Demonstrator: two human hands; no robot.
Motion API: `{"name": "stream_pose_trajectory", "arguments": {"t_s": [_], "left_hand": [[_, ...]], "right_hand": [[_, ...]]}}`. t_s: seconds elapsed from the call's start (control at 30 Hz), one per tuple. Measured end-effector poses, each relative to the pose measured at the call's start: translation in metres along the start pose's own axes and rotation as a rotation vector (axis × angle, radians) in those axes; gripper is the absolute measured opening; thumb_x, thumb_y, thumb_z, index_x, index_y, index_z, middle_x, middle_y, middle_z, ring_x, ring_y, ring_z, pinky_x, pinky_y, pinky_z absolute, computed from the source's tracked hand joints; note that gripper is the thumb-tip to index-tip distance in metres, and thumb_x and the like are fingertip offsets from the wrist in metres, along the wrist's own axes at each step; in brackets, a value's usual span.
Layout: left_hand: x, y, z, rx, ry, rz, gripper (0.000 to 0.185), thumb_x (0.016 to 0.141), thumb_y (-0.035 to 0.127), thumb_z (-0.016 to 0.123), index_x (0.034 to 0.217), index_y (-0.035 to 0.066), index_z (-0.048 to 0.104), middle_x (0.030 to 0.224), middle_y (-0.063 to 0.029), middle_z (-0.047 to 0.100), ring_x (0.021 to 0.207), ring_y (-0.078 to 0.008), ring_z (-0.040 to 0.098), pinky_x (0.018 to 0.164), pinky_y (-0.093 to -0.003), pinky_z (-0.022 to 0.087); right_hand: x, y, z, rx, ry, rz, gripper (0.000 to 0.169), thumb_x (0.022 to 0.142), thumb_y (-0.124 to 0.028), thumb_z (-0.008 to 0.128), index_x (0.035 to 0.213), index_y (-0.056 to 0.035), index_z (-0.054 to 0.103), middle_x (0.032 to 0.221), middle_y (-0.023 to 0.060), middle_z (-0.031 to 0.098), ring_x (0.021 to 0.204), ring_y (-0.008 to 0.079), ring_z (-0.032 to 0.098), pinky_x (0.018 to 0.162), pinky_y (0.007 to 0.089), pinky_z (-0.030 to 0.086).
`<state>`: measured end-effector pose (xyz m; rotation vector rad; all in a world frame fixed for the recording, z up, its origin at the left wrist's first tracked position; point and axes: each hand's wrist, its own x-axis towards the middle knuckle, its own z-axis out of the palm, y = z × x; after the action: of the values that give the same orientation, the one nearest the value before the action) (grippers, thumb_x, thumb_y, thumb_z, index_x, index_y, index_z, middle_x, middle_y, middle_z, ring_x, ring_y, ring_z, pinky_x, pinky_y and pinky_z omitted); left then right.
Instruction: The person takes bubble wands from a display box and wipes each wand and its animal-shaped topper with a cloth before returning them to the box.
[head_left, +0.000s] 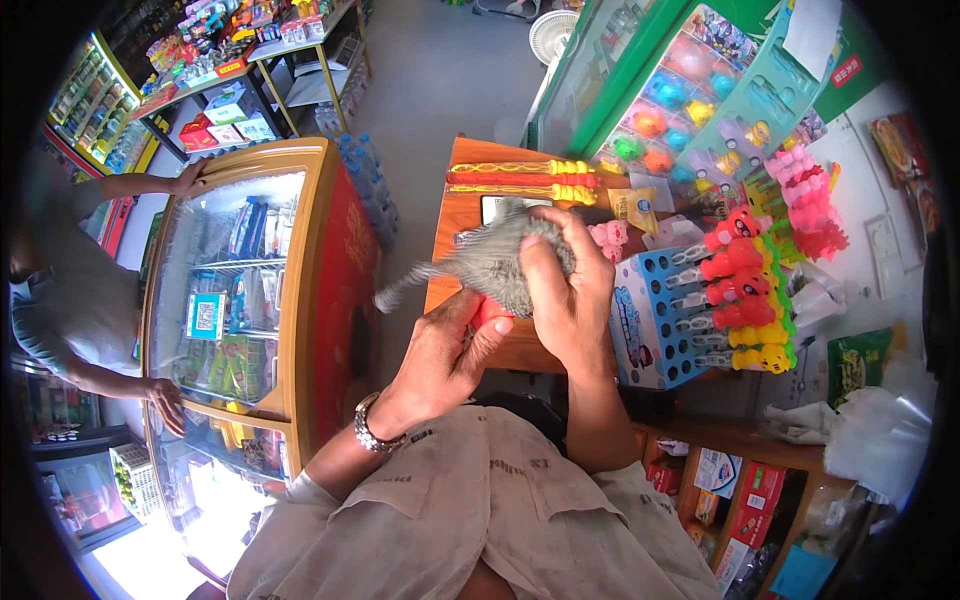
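Observation:
My right hand (574, 296) grips a bunched grey fuzzy cloth (491, 259), blurred by motion, with a loose end trailing to the left. Just below it, my left hand (439, 364) pinches a small red object (489, 309) between thumb and fingers. The cloth lies against this red object and hides most of it, so its kind cannot be told. Both hands are above the near part of a wooden counter (517, 351). Partly covered behind the cloth is a flat, white-faced item (510, 202).
Yellow and red bubble wands (517, 178) lie at the counter's far side. A pink pig toy (609, 238) and a blue holed display box (649, 319) with animal-topped sticks stand right. Leftward is a glass-topped chest freezer (232, 285), a person's hands (166, 405) on it.

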<state>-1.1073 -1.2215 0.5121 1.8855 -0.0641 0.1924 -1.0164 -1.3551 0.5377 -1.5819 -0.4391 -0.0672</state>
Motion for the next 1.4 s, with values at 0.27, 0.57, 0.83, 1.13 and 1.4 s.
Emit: {"name": "stream_pose_trajectory", "arguments": {"t_s": [0.27, 0.57, 0.83, 1.13, 1.4], "left_hand": [[0.000, -0.011, 0.008, 0.264, 0.087, 0.161, 0.032, 0.098, 0.017, 0.063, 0.120, -0.005, 0.057, 0.094, -0.0207, 0.059, 0.077, -0.0354, 0.059, 0.069, -0.0410, 0.049], [-0.001, -0.016, -0.001, 0.262, 0.091, 0.164, 0.033, 0.097, 0.021, 0.065, 0.118, -0.004, 0.056, 0.099, -0.0228, 0.061, 0.077, -0.0442, 0.064, 0.066, -0.0475, 0.053], [-0.006, -0.033, -0.004, -0.546, -0.328, -0.243, 0.027, 0.103, 0.026, 0.058, 0.107, -0.001, 0.064, 0.077, 0.0007, 0.057, 0.062, -0.0079, 0.043, 0.056, -0.0275, 0.040], [-0.007, -0.048, -0.017, -0.887, -0.495, -0.282, 0.043, 0.101, 0.034, 0.060, 0.123, -0.003, 0.065, 0.085, -0.0011, 0.062, 0.063, -0.0077, 0.047, 0.058, -0.0248, 0.039], [-0.011, -0.061, -0.009, -1.072, -0.522, -0.237, 0.049, 0.096, 0.033, 0.065, 0.127, -0.005, 0.061, 0.088, -0.0090, 0.065, 0.061, -0.0094, 0.050, 0.053, -0.0228, 0.037]], "right_hand": [[0.019, 0.024, -0.018, 0.883, 0.095, 0.536, 0.036, 0.103, -0.030, 0.056, 0.117, 0.0018, 0.064, 0.108, 0.0113, 0.071, 0.095, 0.0223, 0.070, 0.086, 0.0350, 0.055], [-0.014, 0.054, -0.033, 0.847, -0.275, 0.030, 0.051, 0.100, -0.034, 0.057, 0.141, -0.0039, 0.051, 0.143, 0.0177, 0.051, 0.132, 0.0298, 0.051, 0.110, 0.0457, 0.041], [0.000, 0.024, -0.010, 0.137, -0.146, -0.026, 0.029, 0.103, -0.023, 0.053, 0.101, 0.0027, 0.067, 0.096, 0.0074, 0.068, 0.086, 0.0117, 0.064, 0.074, 0.0285, 0.051], [-0.005, 0.034, -0.012, 1.399, -0.191, 0.430, 0.056, 0.104, -0.044, 0.048, 0.136, 0.0021, 0.052, 0.123, 0.0166, 0.064, 0.110, 0.0237, 0.064, 0.090, 0.0387, 0.055], [-0.021, 0.033, -0.003, 0.835, -0.166, 0.388, 0.027, 0.101, -0.020, 0.057, 0.109, 0.0055, 0.062, 0.086, 0.0100, 0.067, 0.057, 0.0156, 0.062, 0.041, 0.0284, 0.045]]}}
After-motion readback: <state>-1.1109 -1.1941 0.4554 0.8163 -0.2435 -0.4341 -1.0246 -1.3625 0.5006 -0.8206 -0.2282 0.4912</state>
